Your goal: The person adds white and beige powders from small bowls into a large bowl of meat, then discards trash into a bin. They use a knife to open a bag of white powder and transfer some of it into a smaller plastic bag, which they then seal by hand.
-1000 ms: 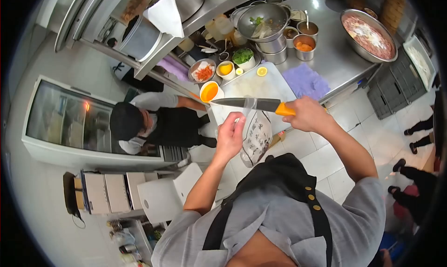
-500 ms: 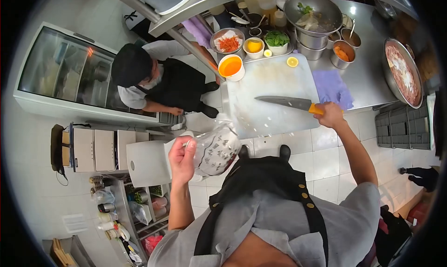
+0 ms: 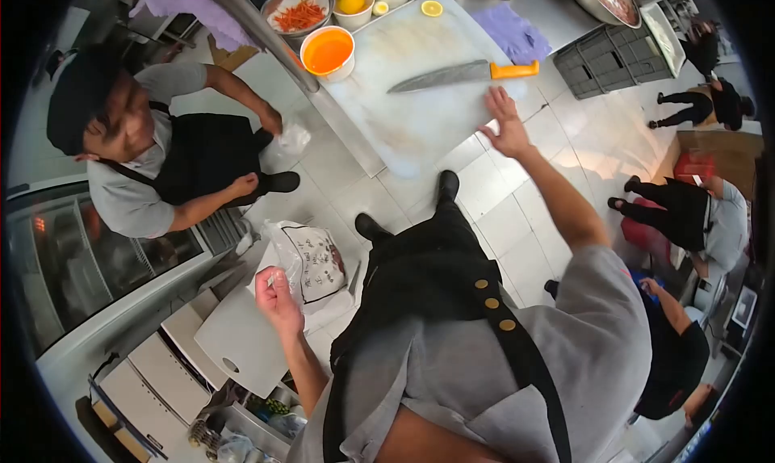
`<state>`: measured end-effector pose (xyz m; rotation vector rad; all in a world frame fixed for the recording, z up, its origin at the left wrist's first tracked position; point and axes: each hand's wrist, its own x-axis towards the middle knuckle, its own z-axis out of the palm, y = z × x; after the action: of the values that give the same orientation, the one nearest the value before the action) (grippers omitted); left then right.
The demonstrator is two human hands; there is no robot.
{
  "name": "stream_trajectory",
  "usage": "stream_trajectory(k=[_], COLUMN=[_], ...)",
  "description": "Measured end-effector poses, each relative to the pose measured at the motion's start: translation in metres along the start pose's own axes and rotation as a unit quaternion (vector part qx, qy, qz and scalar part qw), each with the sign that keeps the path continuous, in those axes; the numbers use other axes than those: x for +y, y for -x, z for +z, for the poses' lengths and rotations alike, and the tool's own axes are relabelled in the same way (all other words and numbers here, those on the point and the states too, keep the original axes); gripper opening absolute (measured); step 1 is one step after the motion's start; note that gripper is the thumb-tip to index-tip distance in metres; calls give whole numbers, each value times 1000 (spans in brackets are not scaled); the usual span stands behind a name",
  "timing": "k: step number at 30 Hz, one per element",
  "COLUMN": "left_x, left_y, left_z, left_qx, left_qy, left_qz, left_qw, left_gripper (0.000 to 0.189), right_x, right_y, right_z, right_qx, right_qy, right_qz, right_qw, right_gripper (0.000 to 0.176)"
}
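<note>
My left hand (image 3: pixel 278 301) is closed on the edge of a clear plastic bag (image 3: pixel 321 263) with dark printing, which hangs above the floor. Something dark shows inside it, but I cannot make out what. My right hand (image 3: pixel 508 125) is open, fingers spread, just below the knife's handle and holding nothing. The knife (image 3: pixel 448 77), with a broad grey blade and yellow handle, lies flat on the white cutting board (image 3: pixel 412 128), blade pointing left.
Along the board's far edge are a tub of orange liquid (image 3: pixel 328 53), a bowl of shredded carrot (image 3: pixel 299 12), a half lemon (image 3: pixel 432 8) and a purple cloth (image 3: pixel 513 33). A co-worker (image 3: pixel 153 140) stands at left. A grey crate (image 3: pixel 609 59) is at right.
My right hand has let go of the knife, which now lies on the board, and the fingers have opened. My view has turned; the co-worker now faces this way and appears nearer.
</note>
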<state>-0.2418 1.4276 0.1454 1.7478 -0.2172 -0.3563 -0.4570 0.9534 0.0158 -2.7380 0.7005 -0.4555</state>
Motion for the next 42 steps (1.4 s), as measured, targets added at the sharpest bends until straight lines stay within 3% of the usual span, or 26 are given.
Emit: stream_trajectory(k=[2, 5, 7, 10, 11, 13, 14, 16, 18, 19, 21, 22, 23, 25, 26, 27, 28, 29, 30, 31, 32, 34, 36, 38, 39, 42], left_x=[-2, -8, -14, -18, -14, -12, -17, -25, -32, -33, -33, -31, -27, -15, -8, -4, 1, 5, 12, 22, 34, 60, 84, 108, 123, 168], left_y=[-3, -2, 0, -1, -6, -6, -7, -8, -9, -8, -22, -29, -39, -63, -76, -89, -103, -119, -137, -158, -179, -218, -254, -297, -318, -376], left_z=[-16, -38, -44, -62, -62, -71, -77, -81, -86, -90, -86, -84, -80, -70, -64, -61, -59, -55, -50, -43, -32, -18, 4, 25, 28, 36], left_qx=[-5, 8, 27, 31, 30, 22, 28, 16, 40, 36, 14, 28, -4, -22, -17, 2, 11, 20, 35, 61, 88, 117, 139, 151, 161, 111], left_qy=[-29, -67, -80, -24, -41, -63, -49, -24, 22, 21, 43, 47, 48, 57, 62, 66, 92, 121, 126, 142, 156, 190, 229, 340, 347, 379], left_qz=[-5, 1, 5, 6, -3, -12, 3, 20, -2, -2, -1, 3, -7, 18, 48, 52, 53, 54, 57, 90, 122, 136, 151, 223, 227, 257], left_qw=[1000, 998, 996, 999, 999, 998, 998, 999, 999, 999, 999, 999, 999, 998, 997, 996, 994, 991, 990, 984, 976, 965, 952, 901, 896, 882], left_gripper=[12, 13, 13, 13, 13, 13, 12, 11, 9, 9, 8, 8, 8, 8, 8, 8, 8, 9, 9, 10, 12, 11, 11, 14, 14, 15], right_x=[-62, -188, -161, -219, -238, -244, -223, -159, -108, -71, -6, -7, -18, -76, -140, -195, -245, -274, -309, -300, -318, -346, -343, -340, -352, -405], right_y=[17, 29, 10, -15, -13, -21, -24, -23, -7, 8, 34, 40, 49, 54, 48, 42, 43, 61, 52, 37, -11, -92, -156, -217, -257, -368], right_z=[36, 25, 73, 79, 77, 60, 71, 79, 51, 49, 61, 49, 48, 46, 27, 14, 12, 53, 64, 95, 78, 76, 150, 245, 254, 239], right_qx=[4, -195, 29, -49, -129, -146, -25, 172, 61, 87, 125, 206, 276, 240, 193, -48, -139, -28, -236, -364, -379, -323, -236, -101, -169, -118], right_qy=[-52, -204, -110, -45, -137, -169, -117, -41, 43, -15, 47, 31, 51, 51, -49, -146, -243, -301, -390, -526, -418, -604, -534, -458, -456, -576], right_qz=[-17, -133, -9, -25, -123, -171, -57, 119, 90, 107, 534, 550, 470, 296, 212, 363, 311, 129, 71, 47, 27, 218, 144, -30, -12, -68], right_qw=[998, 950, 994, 997, 974, 959, 991, 977, 993, 990, 835, 809, 837, 923, 957, 919, 908, 944, 887, 767, 825, 695, 799, 883, 873, 806], right_gripper=[83, 79, 80, 77, 76, 71, 68, 61, 56, 55, 68, 77, 75, 61, 50, 37, 31, 28, 33, 38, 41, 48, 51, 55, 60, 70])
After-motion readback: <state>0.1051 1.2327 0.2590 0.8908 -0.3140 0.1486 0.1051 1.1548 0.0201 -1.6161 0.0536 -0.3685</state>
